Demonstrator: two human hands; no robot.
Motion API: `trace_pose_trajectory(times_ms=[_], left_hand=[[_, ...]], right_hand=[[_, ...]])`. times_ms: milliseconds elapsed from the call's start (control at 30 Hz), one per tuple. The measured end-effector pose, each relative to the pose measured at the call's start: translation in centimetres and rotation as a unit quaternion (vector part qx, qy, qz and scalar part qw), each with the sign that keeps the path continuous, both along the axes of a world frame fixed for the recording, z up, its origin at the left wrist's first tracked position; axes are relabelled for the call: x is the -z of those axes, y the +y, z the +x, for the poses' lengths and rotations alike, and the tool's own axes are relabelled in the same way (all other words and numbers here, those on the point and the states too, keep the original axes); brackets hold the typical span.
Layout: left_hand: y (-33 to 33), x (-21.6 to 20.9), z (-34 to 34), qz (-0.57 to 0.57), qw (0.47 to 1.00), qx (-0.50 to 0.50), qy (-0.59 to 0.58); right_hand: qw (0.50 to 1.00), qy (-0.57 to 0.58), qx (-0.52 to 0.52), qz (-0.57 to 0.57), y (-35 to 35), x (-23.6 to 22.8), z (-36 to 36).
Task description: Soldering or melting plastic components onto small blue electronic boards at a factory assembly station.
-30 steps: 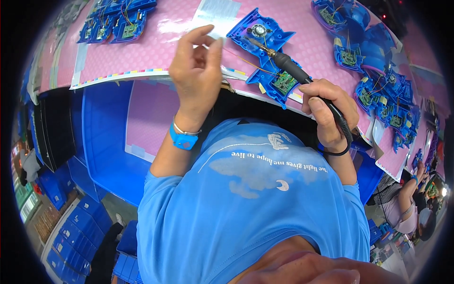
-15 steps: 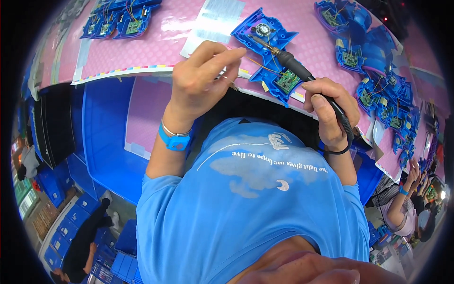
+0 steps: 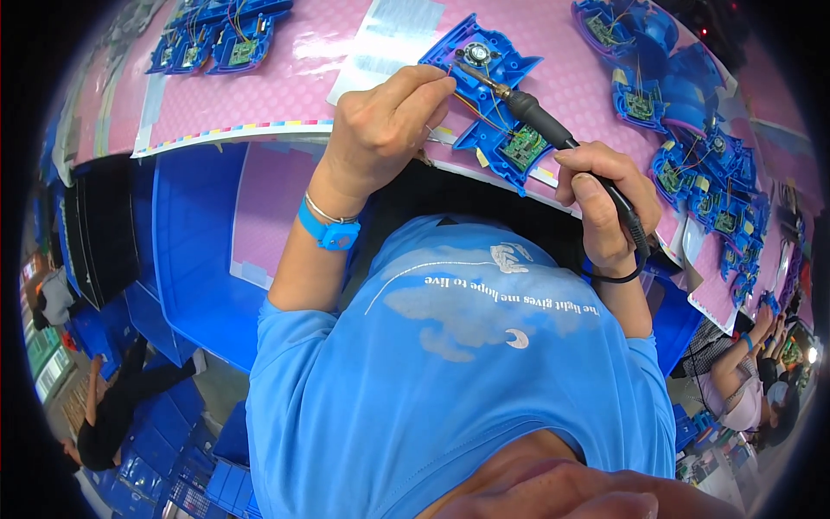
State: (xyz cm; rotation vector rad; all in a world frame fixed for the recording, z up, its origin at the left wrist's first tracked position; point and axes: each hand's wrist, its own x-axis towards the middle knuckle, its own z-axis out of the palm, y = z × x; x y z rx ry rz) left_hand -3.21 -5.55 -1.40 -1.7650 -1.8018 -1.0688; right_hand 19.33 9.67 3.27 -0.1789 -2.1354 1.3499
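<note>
My right hand (image 3: 609,195) is wrapped round the black handle of a soldering iron (image 3: 538,119). Its metal tip reaches over a blue plastic housing (image 3: 512,66), close to a round silver speaker (image 3: 476,54). My left hand (image 3: 385,125) is closed in a pinch at the housing's left edge, a little left of the iron's tip. Thin orange and yellow wires (image 3: 468,105) run from its fingertips toward a green circuit board (image 3: 524,147). The board sits in a second blue shell part at the table's near edge. Whether the tip touches anything I cannot make out.
More blue housings with boards and wires lie on the pink table covering (image 3: 303,86): a group (image 3: 238,52) at the far left and several (image 3: 713,186) along the right. A blue bin (image 3: 186,259) stands below the table's edge. Other people are at both sides.
My left hand has moved right and slightly away from me, bringing its pinched fingertips to the housing near the iron's tip. My right hand and the iron have barely moved.
</note>
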Motion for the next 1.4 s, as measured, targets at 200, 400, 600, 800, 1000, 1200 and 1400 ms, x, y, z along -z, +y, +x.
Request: trace_pose_trajectory(times_ms=[200,400,600,800,1000,1200,1400], left_hand=[[-0.04,0.17,-0.12,0.002,1.000,0.005,-0.010],[-0.04,0.27,0.02,0.001,1.000,-0.002,-0.013],[-0.01,0.26,0.06,0.002,1.000,-0.007,-0.017],[-0.21,0.24,0.07,-0.014,0.999,-0.013,-0.029],[-0.23,0.09,0.16,-0.017,0.999,-0.012,-0.038],[-0.06,0.04,-0.03,-0.007,1.000,-0.002,-0.025],[-0.80,-0.30,0.82,0.015,0.998,-0.023,-0.051]], right_hand=[[1.000,-0.010,-0.009,0.012,0.04,-0.05,0.04],[1.000,-0.018,-0.011,0.023,0.04,-0.02,-0.15],[1.000,0.001,0.004,0.006,-0.15,0.01,-0.08],[1.000,0.013,0.017,-0.004,-0.24,-0.15,-0.09],[1.000,0.015,0.013,-0.006,-0.26,-0.15,-0.08],[1.000,0.019,0.008,0.001,-0.18,-0.35,0.03],[1.000,0.027,0.005,0.000,-0.12,-0.63,0.38]])
